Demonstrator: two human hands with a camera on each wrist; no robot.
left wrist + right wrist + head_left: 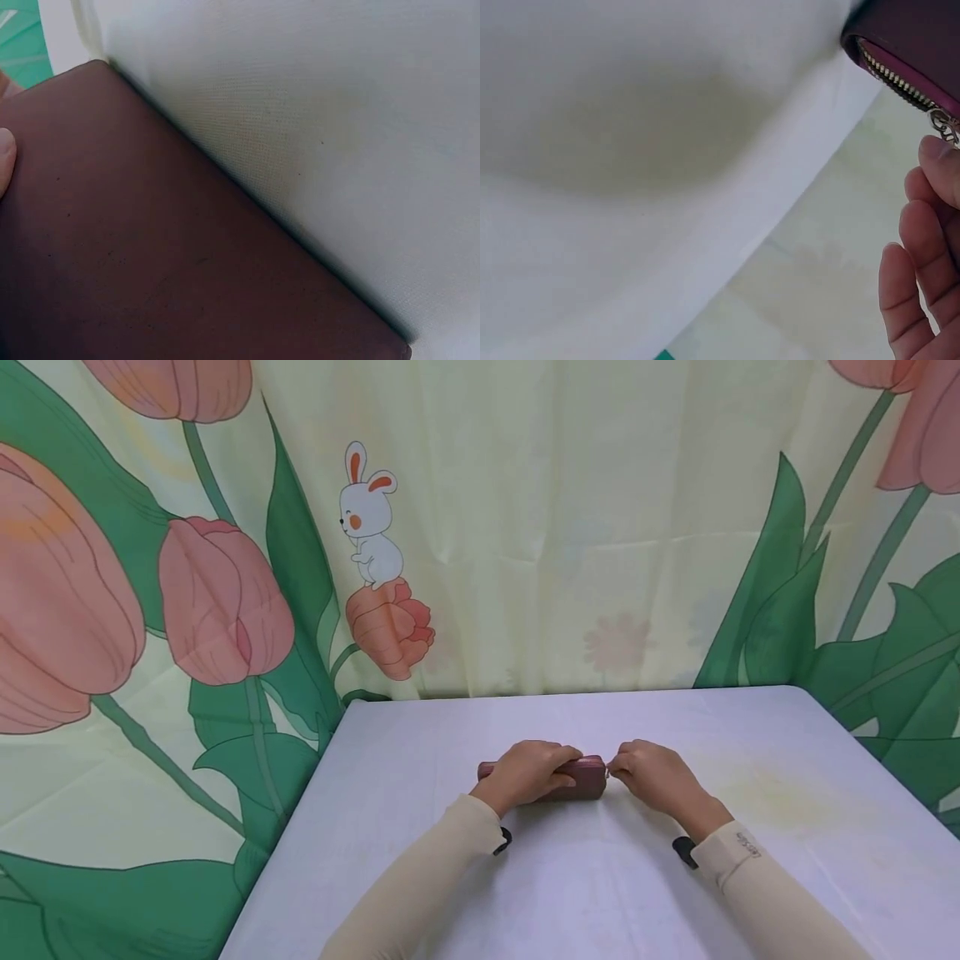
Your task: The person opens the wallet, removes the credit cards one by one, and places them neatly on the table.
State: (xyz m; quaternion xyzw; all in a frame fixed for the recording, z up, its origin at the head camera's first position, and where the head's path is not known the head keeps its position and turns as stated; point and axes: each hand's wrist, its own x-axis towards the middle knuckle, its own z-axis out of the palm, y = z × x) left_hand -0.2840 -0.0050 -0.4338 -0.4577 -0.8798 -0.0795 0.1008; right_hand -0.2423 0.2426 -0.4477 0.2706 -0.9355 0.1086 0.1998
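Note:
A dark red zip wallet (pixel 588 777) stands on its long edge on the white-covered table. My left hand (pixel 531 770) grips it from above, with the thumb on its near face. In the left wrist view the wallet's broad side (pixel 150 225) fills the lower left, and a thumb tip (pixel 6 157) rests on it. At the wallet's right end, my right hand (pixel 658 781) pinches the zipper pull (pixel 946 129) between thumb and forefinger. Metal zipper teeth (pixel 900 79) show along the wallet's edge in the right wrist view; the other right-hand fingers are loosely bent.
The table (pixel 420 735) has a pale yellowish stain right of the hands. Behind it hangs a curtain (pixel 525 527) printed with tulips and a rabbit. Both wrists wear dark bands under cream sleeves.

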